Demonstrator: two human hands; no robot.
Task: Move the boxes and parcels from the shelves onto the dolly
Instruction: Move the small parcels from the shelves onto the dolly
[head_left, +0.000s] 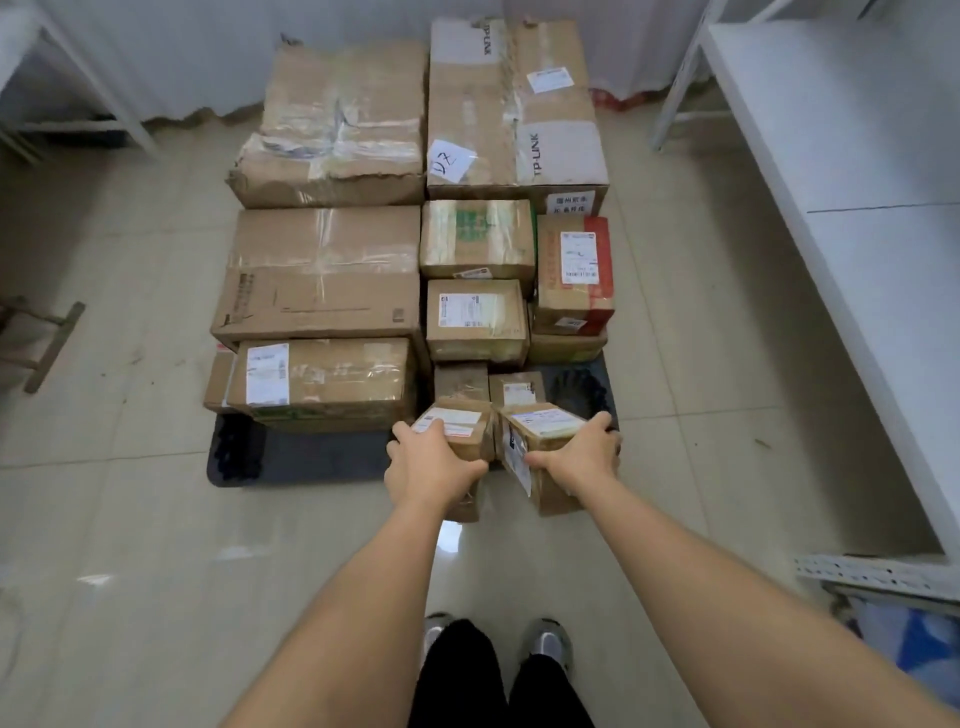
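Note:
A dark flat dolly (311, 457) lies on the tiled floor, loaded with several cardboard boxes. Big ones (332, 124) sit at the far end and smaller parcels (475, 319) nearer me. My left hand (428, 462) grips a small labelled box (462, 423) over the dolly's near edge. Beside it, my right hand (584, 452) grips a second small box (535, 434), tilted, with a white label on its side. The two boxes touch each other in front of two other small parcels (460, 382).
A white shelf unit (841, 171) runs along the right side, its near top bare. A white frame (78, 78) stands at the far left. A wooden piece (54, 345) lies on the floor at left. My feet (493, 644) are just behind the dolly.

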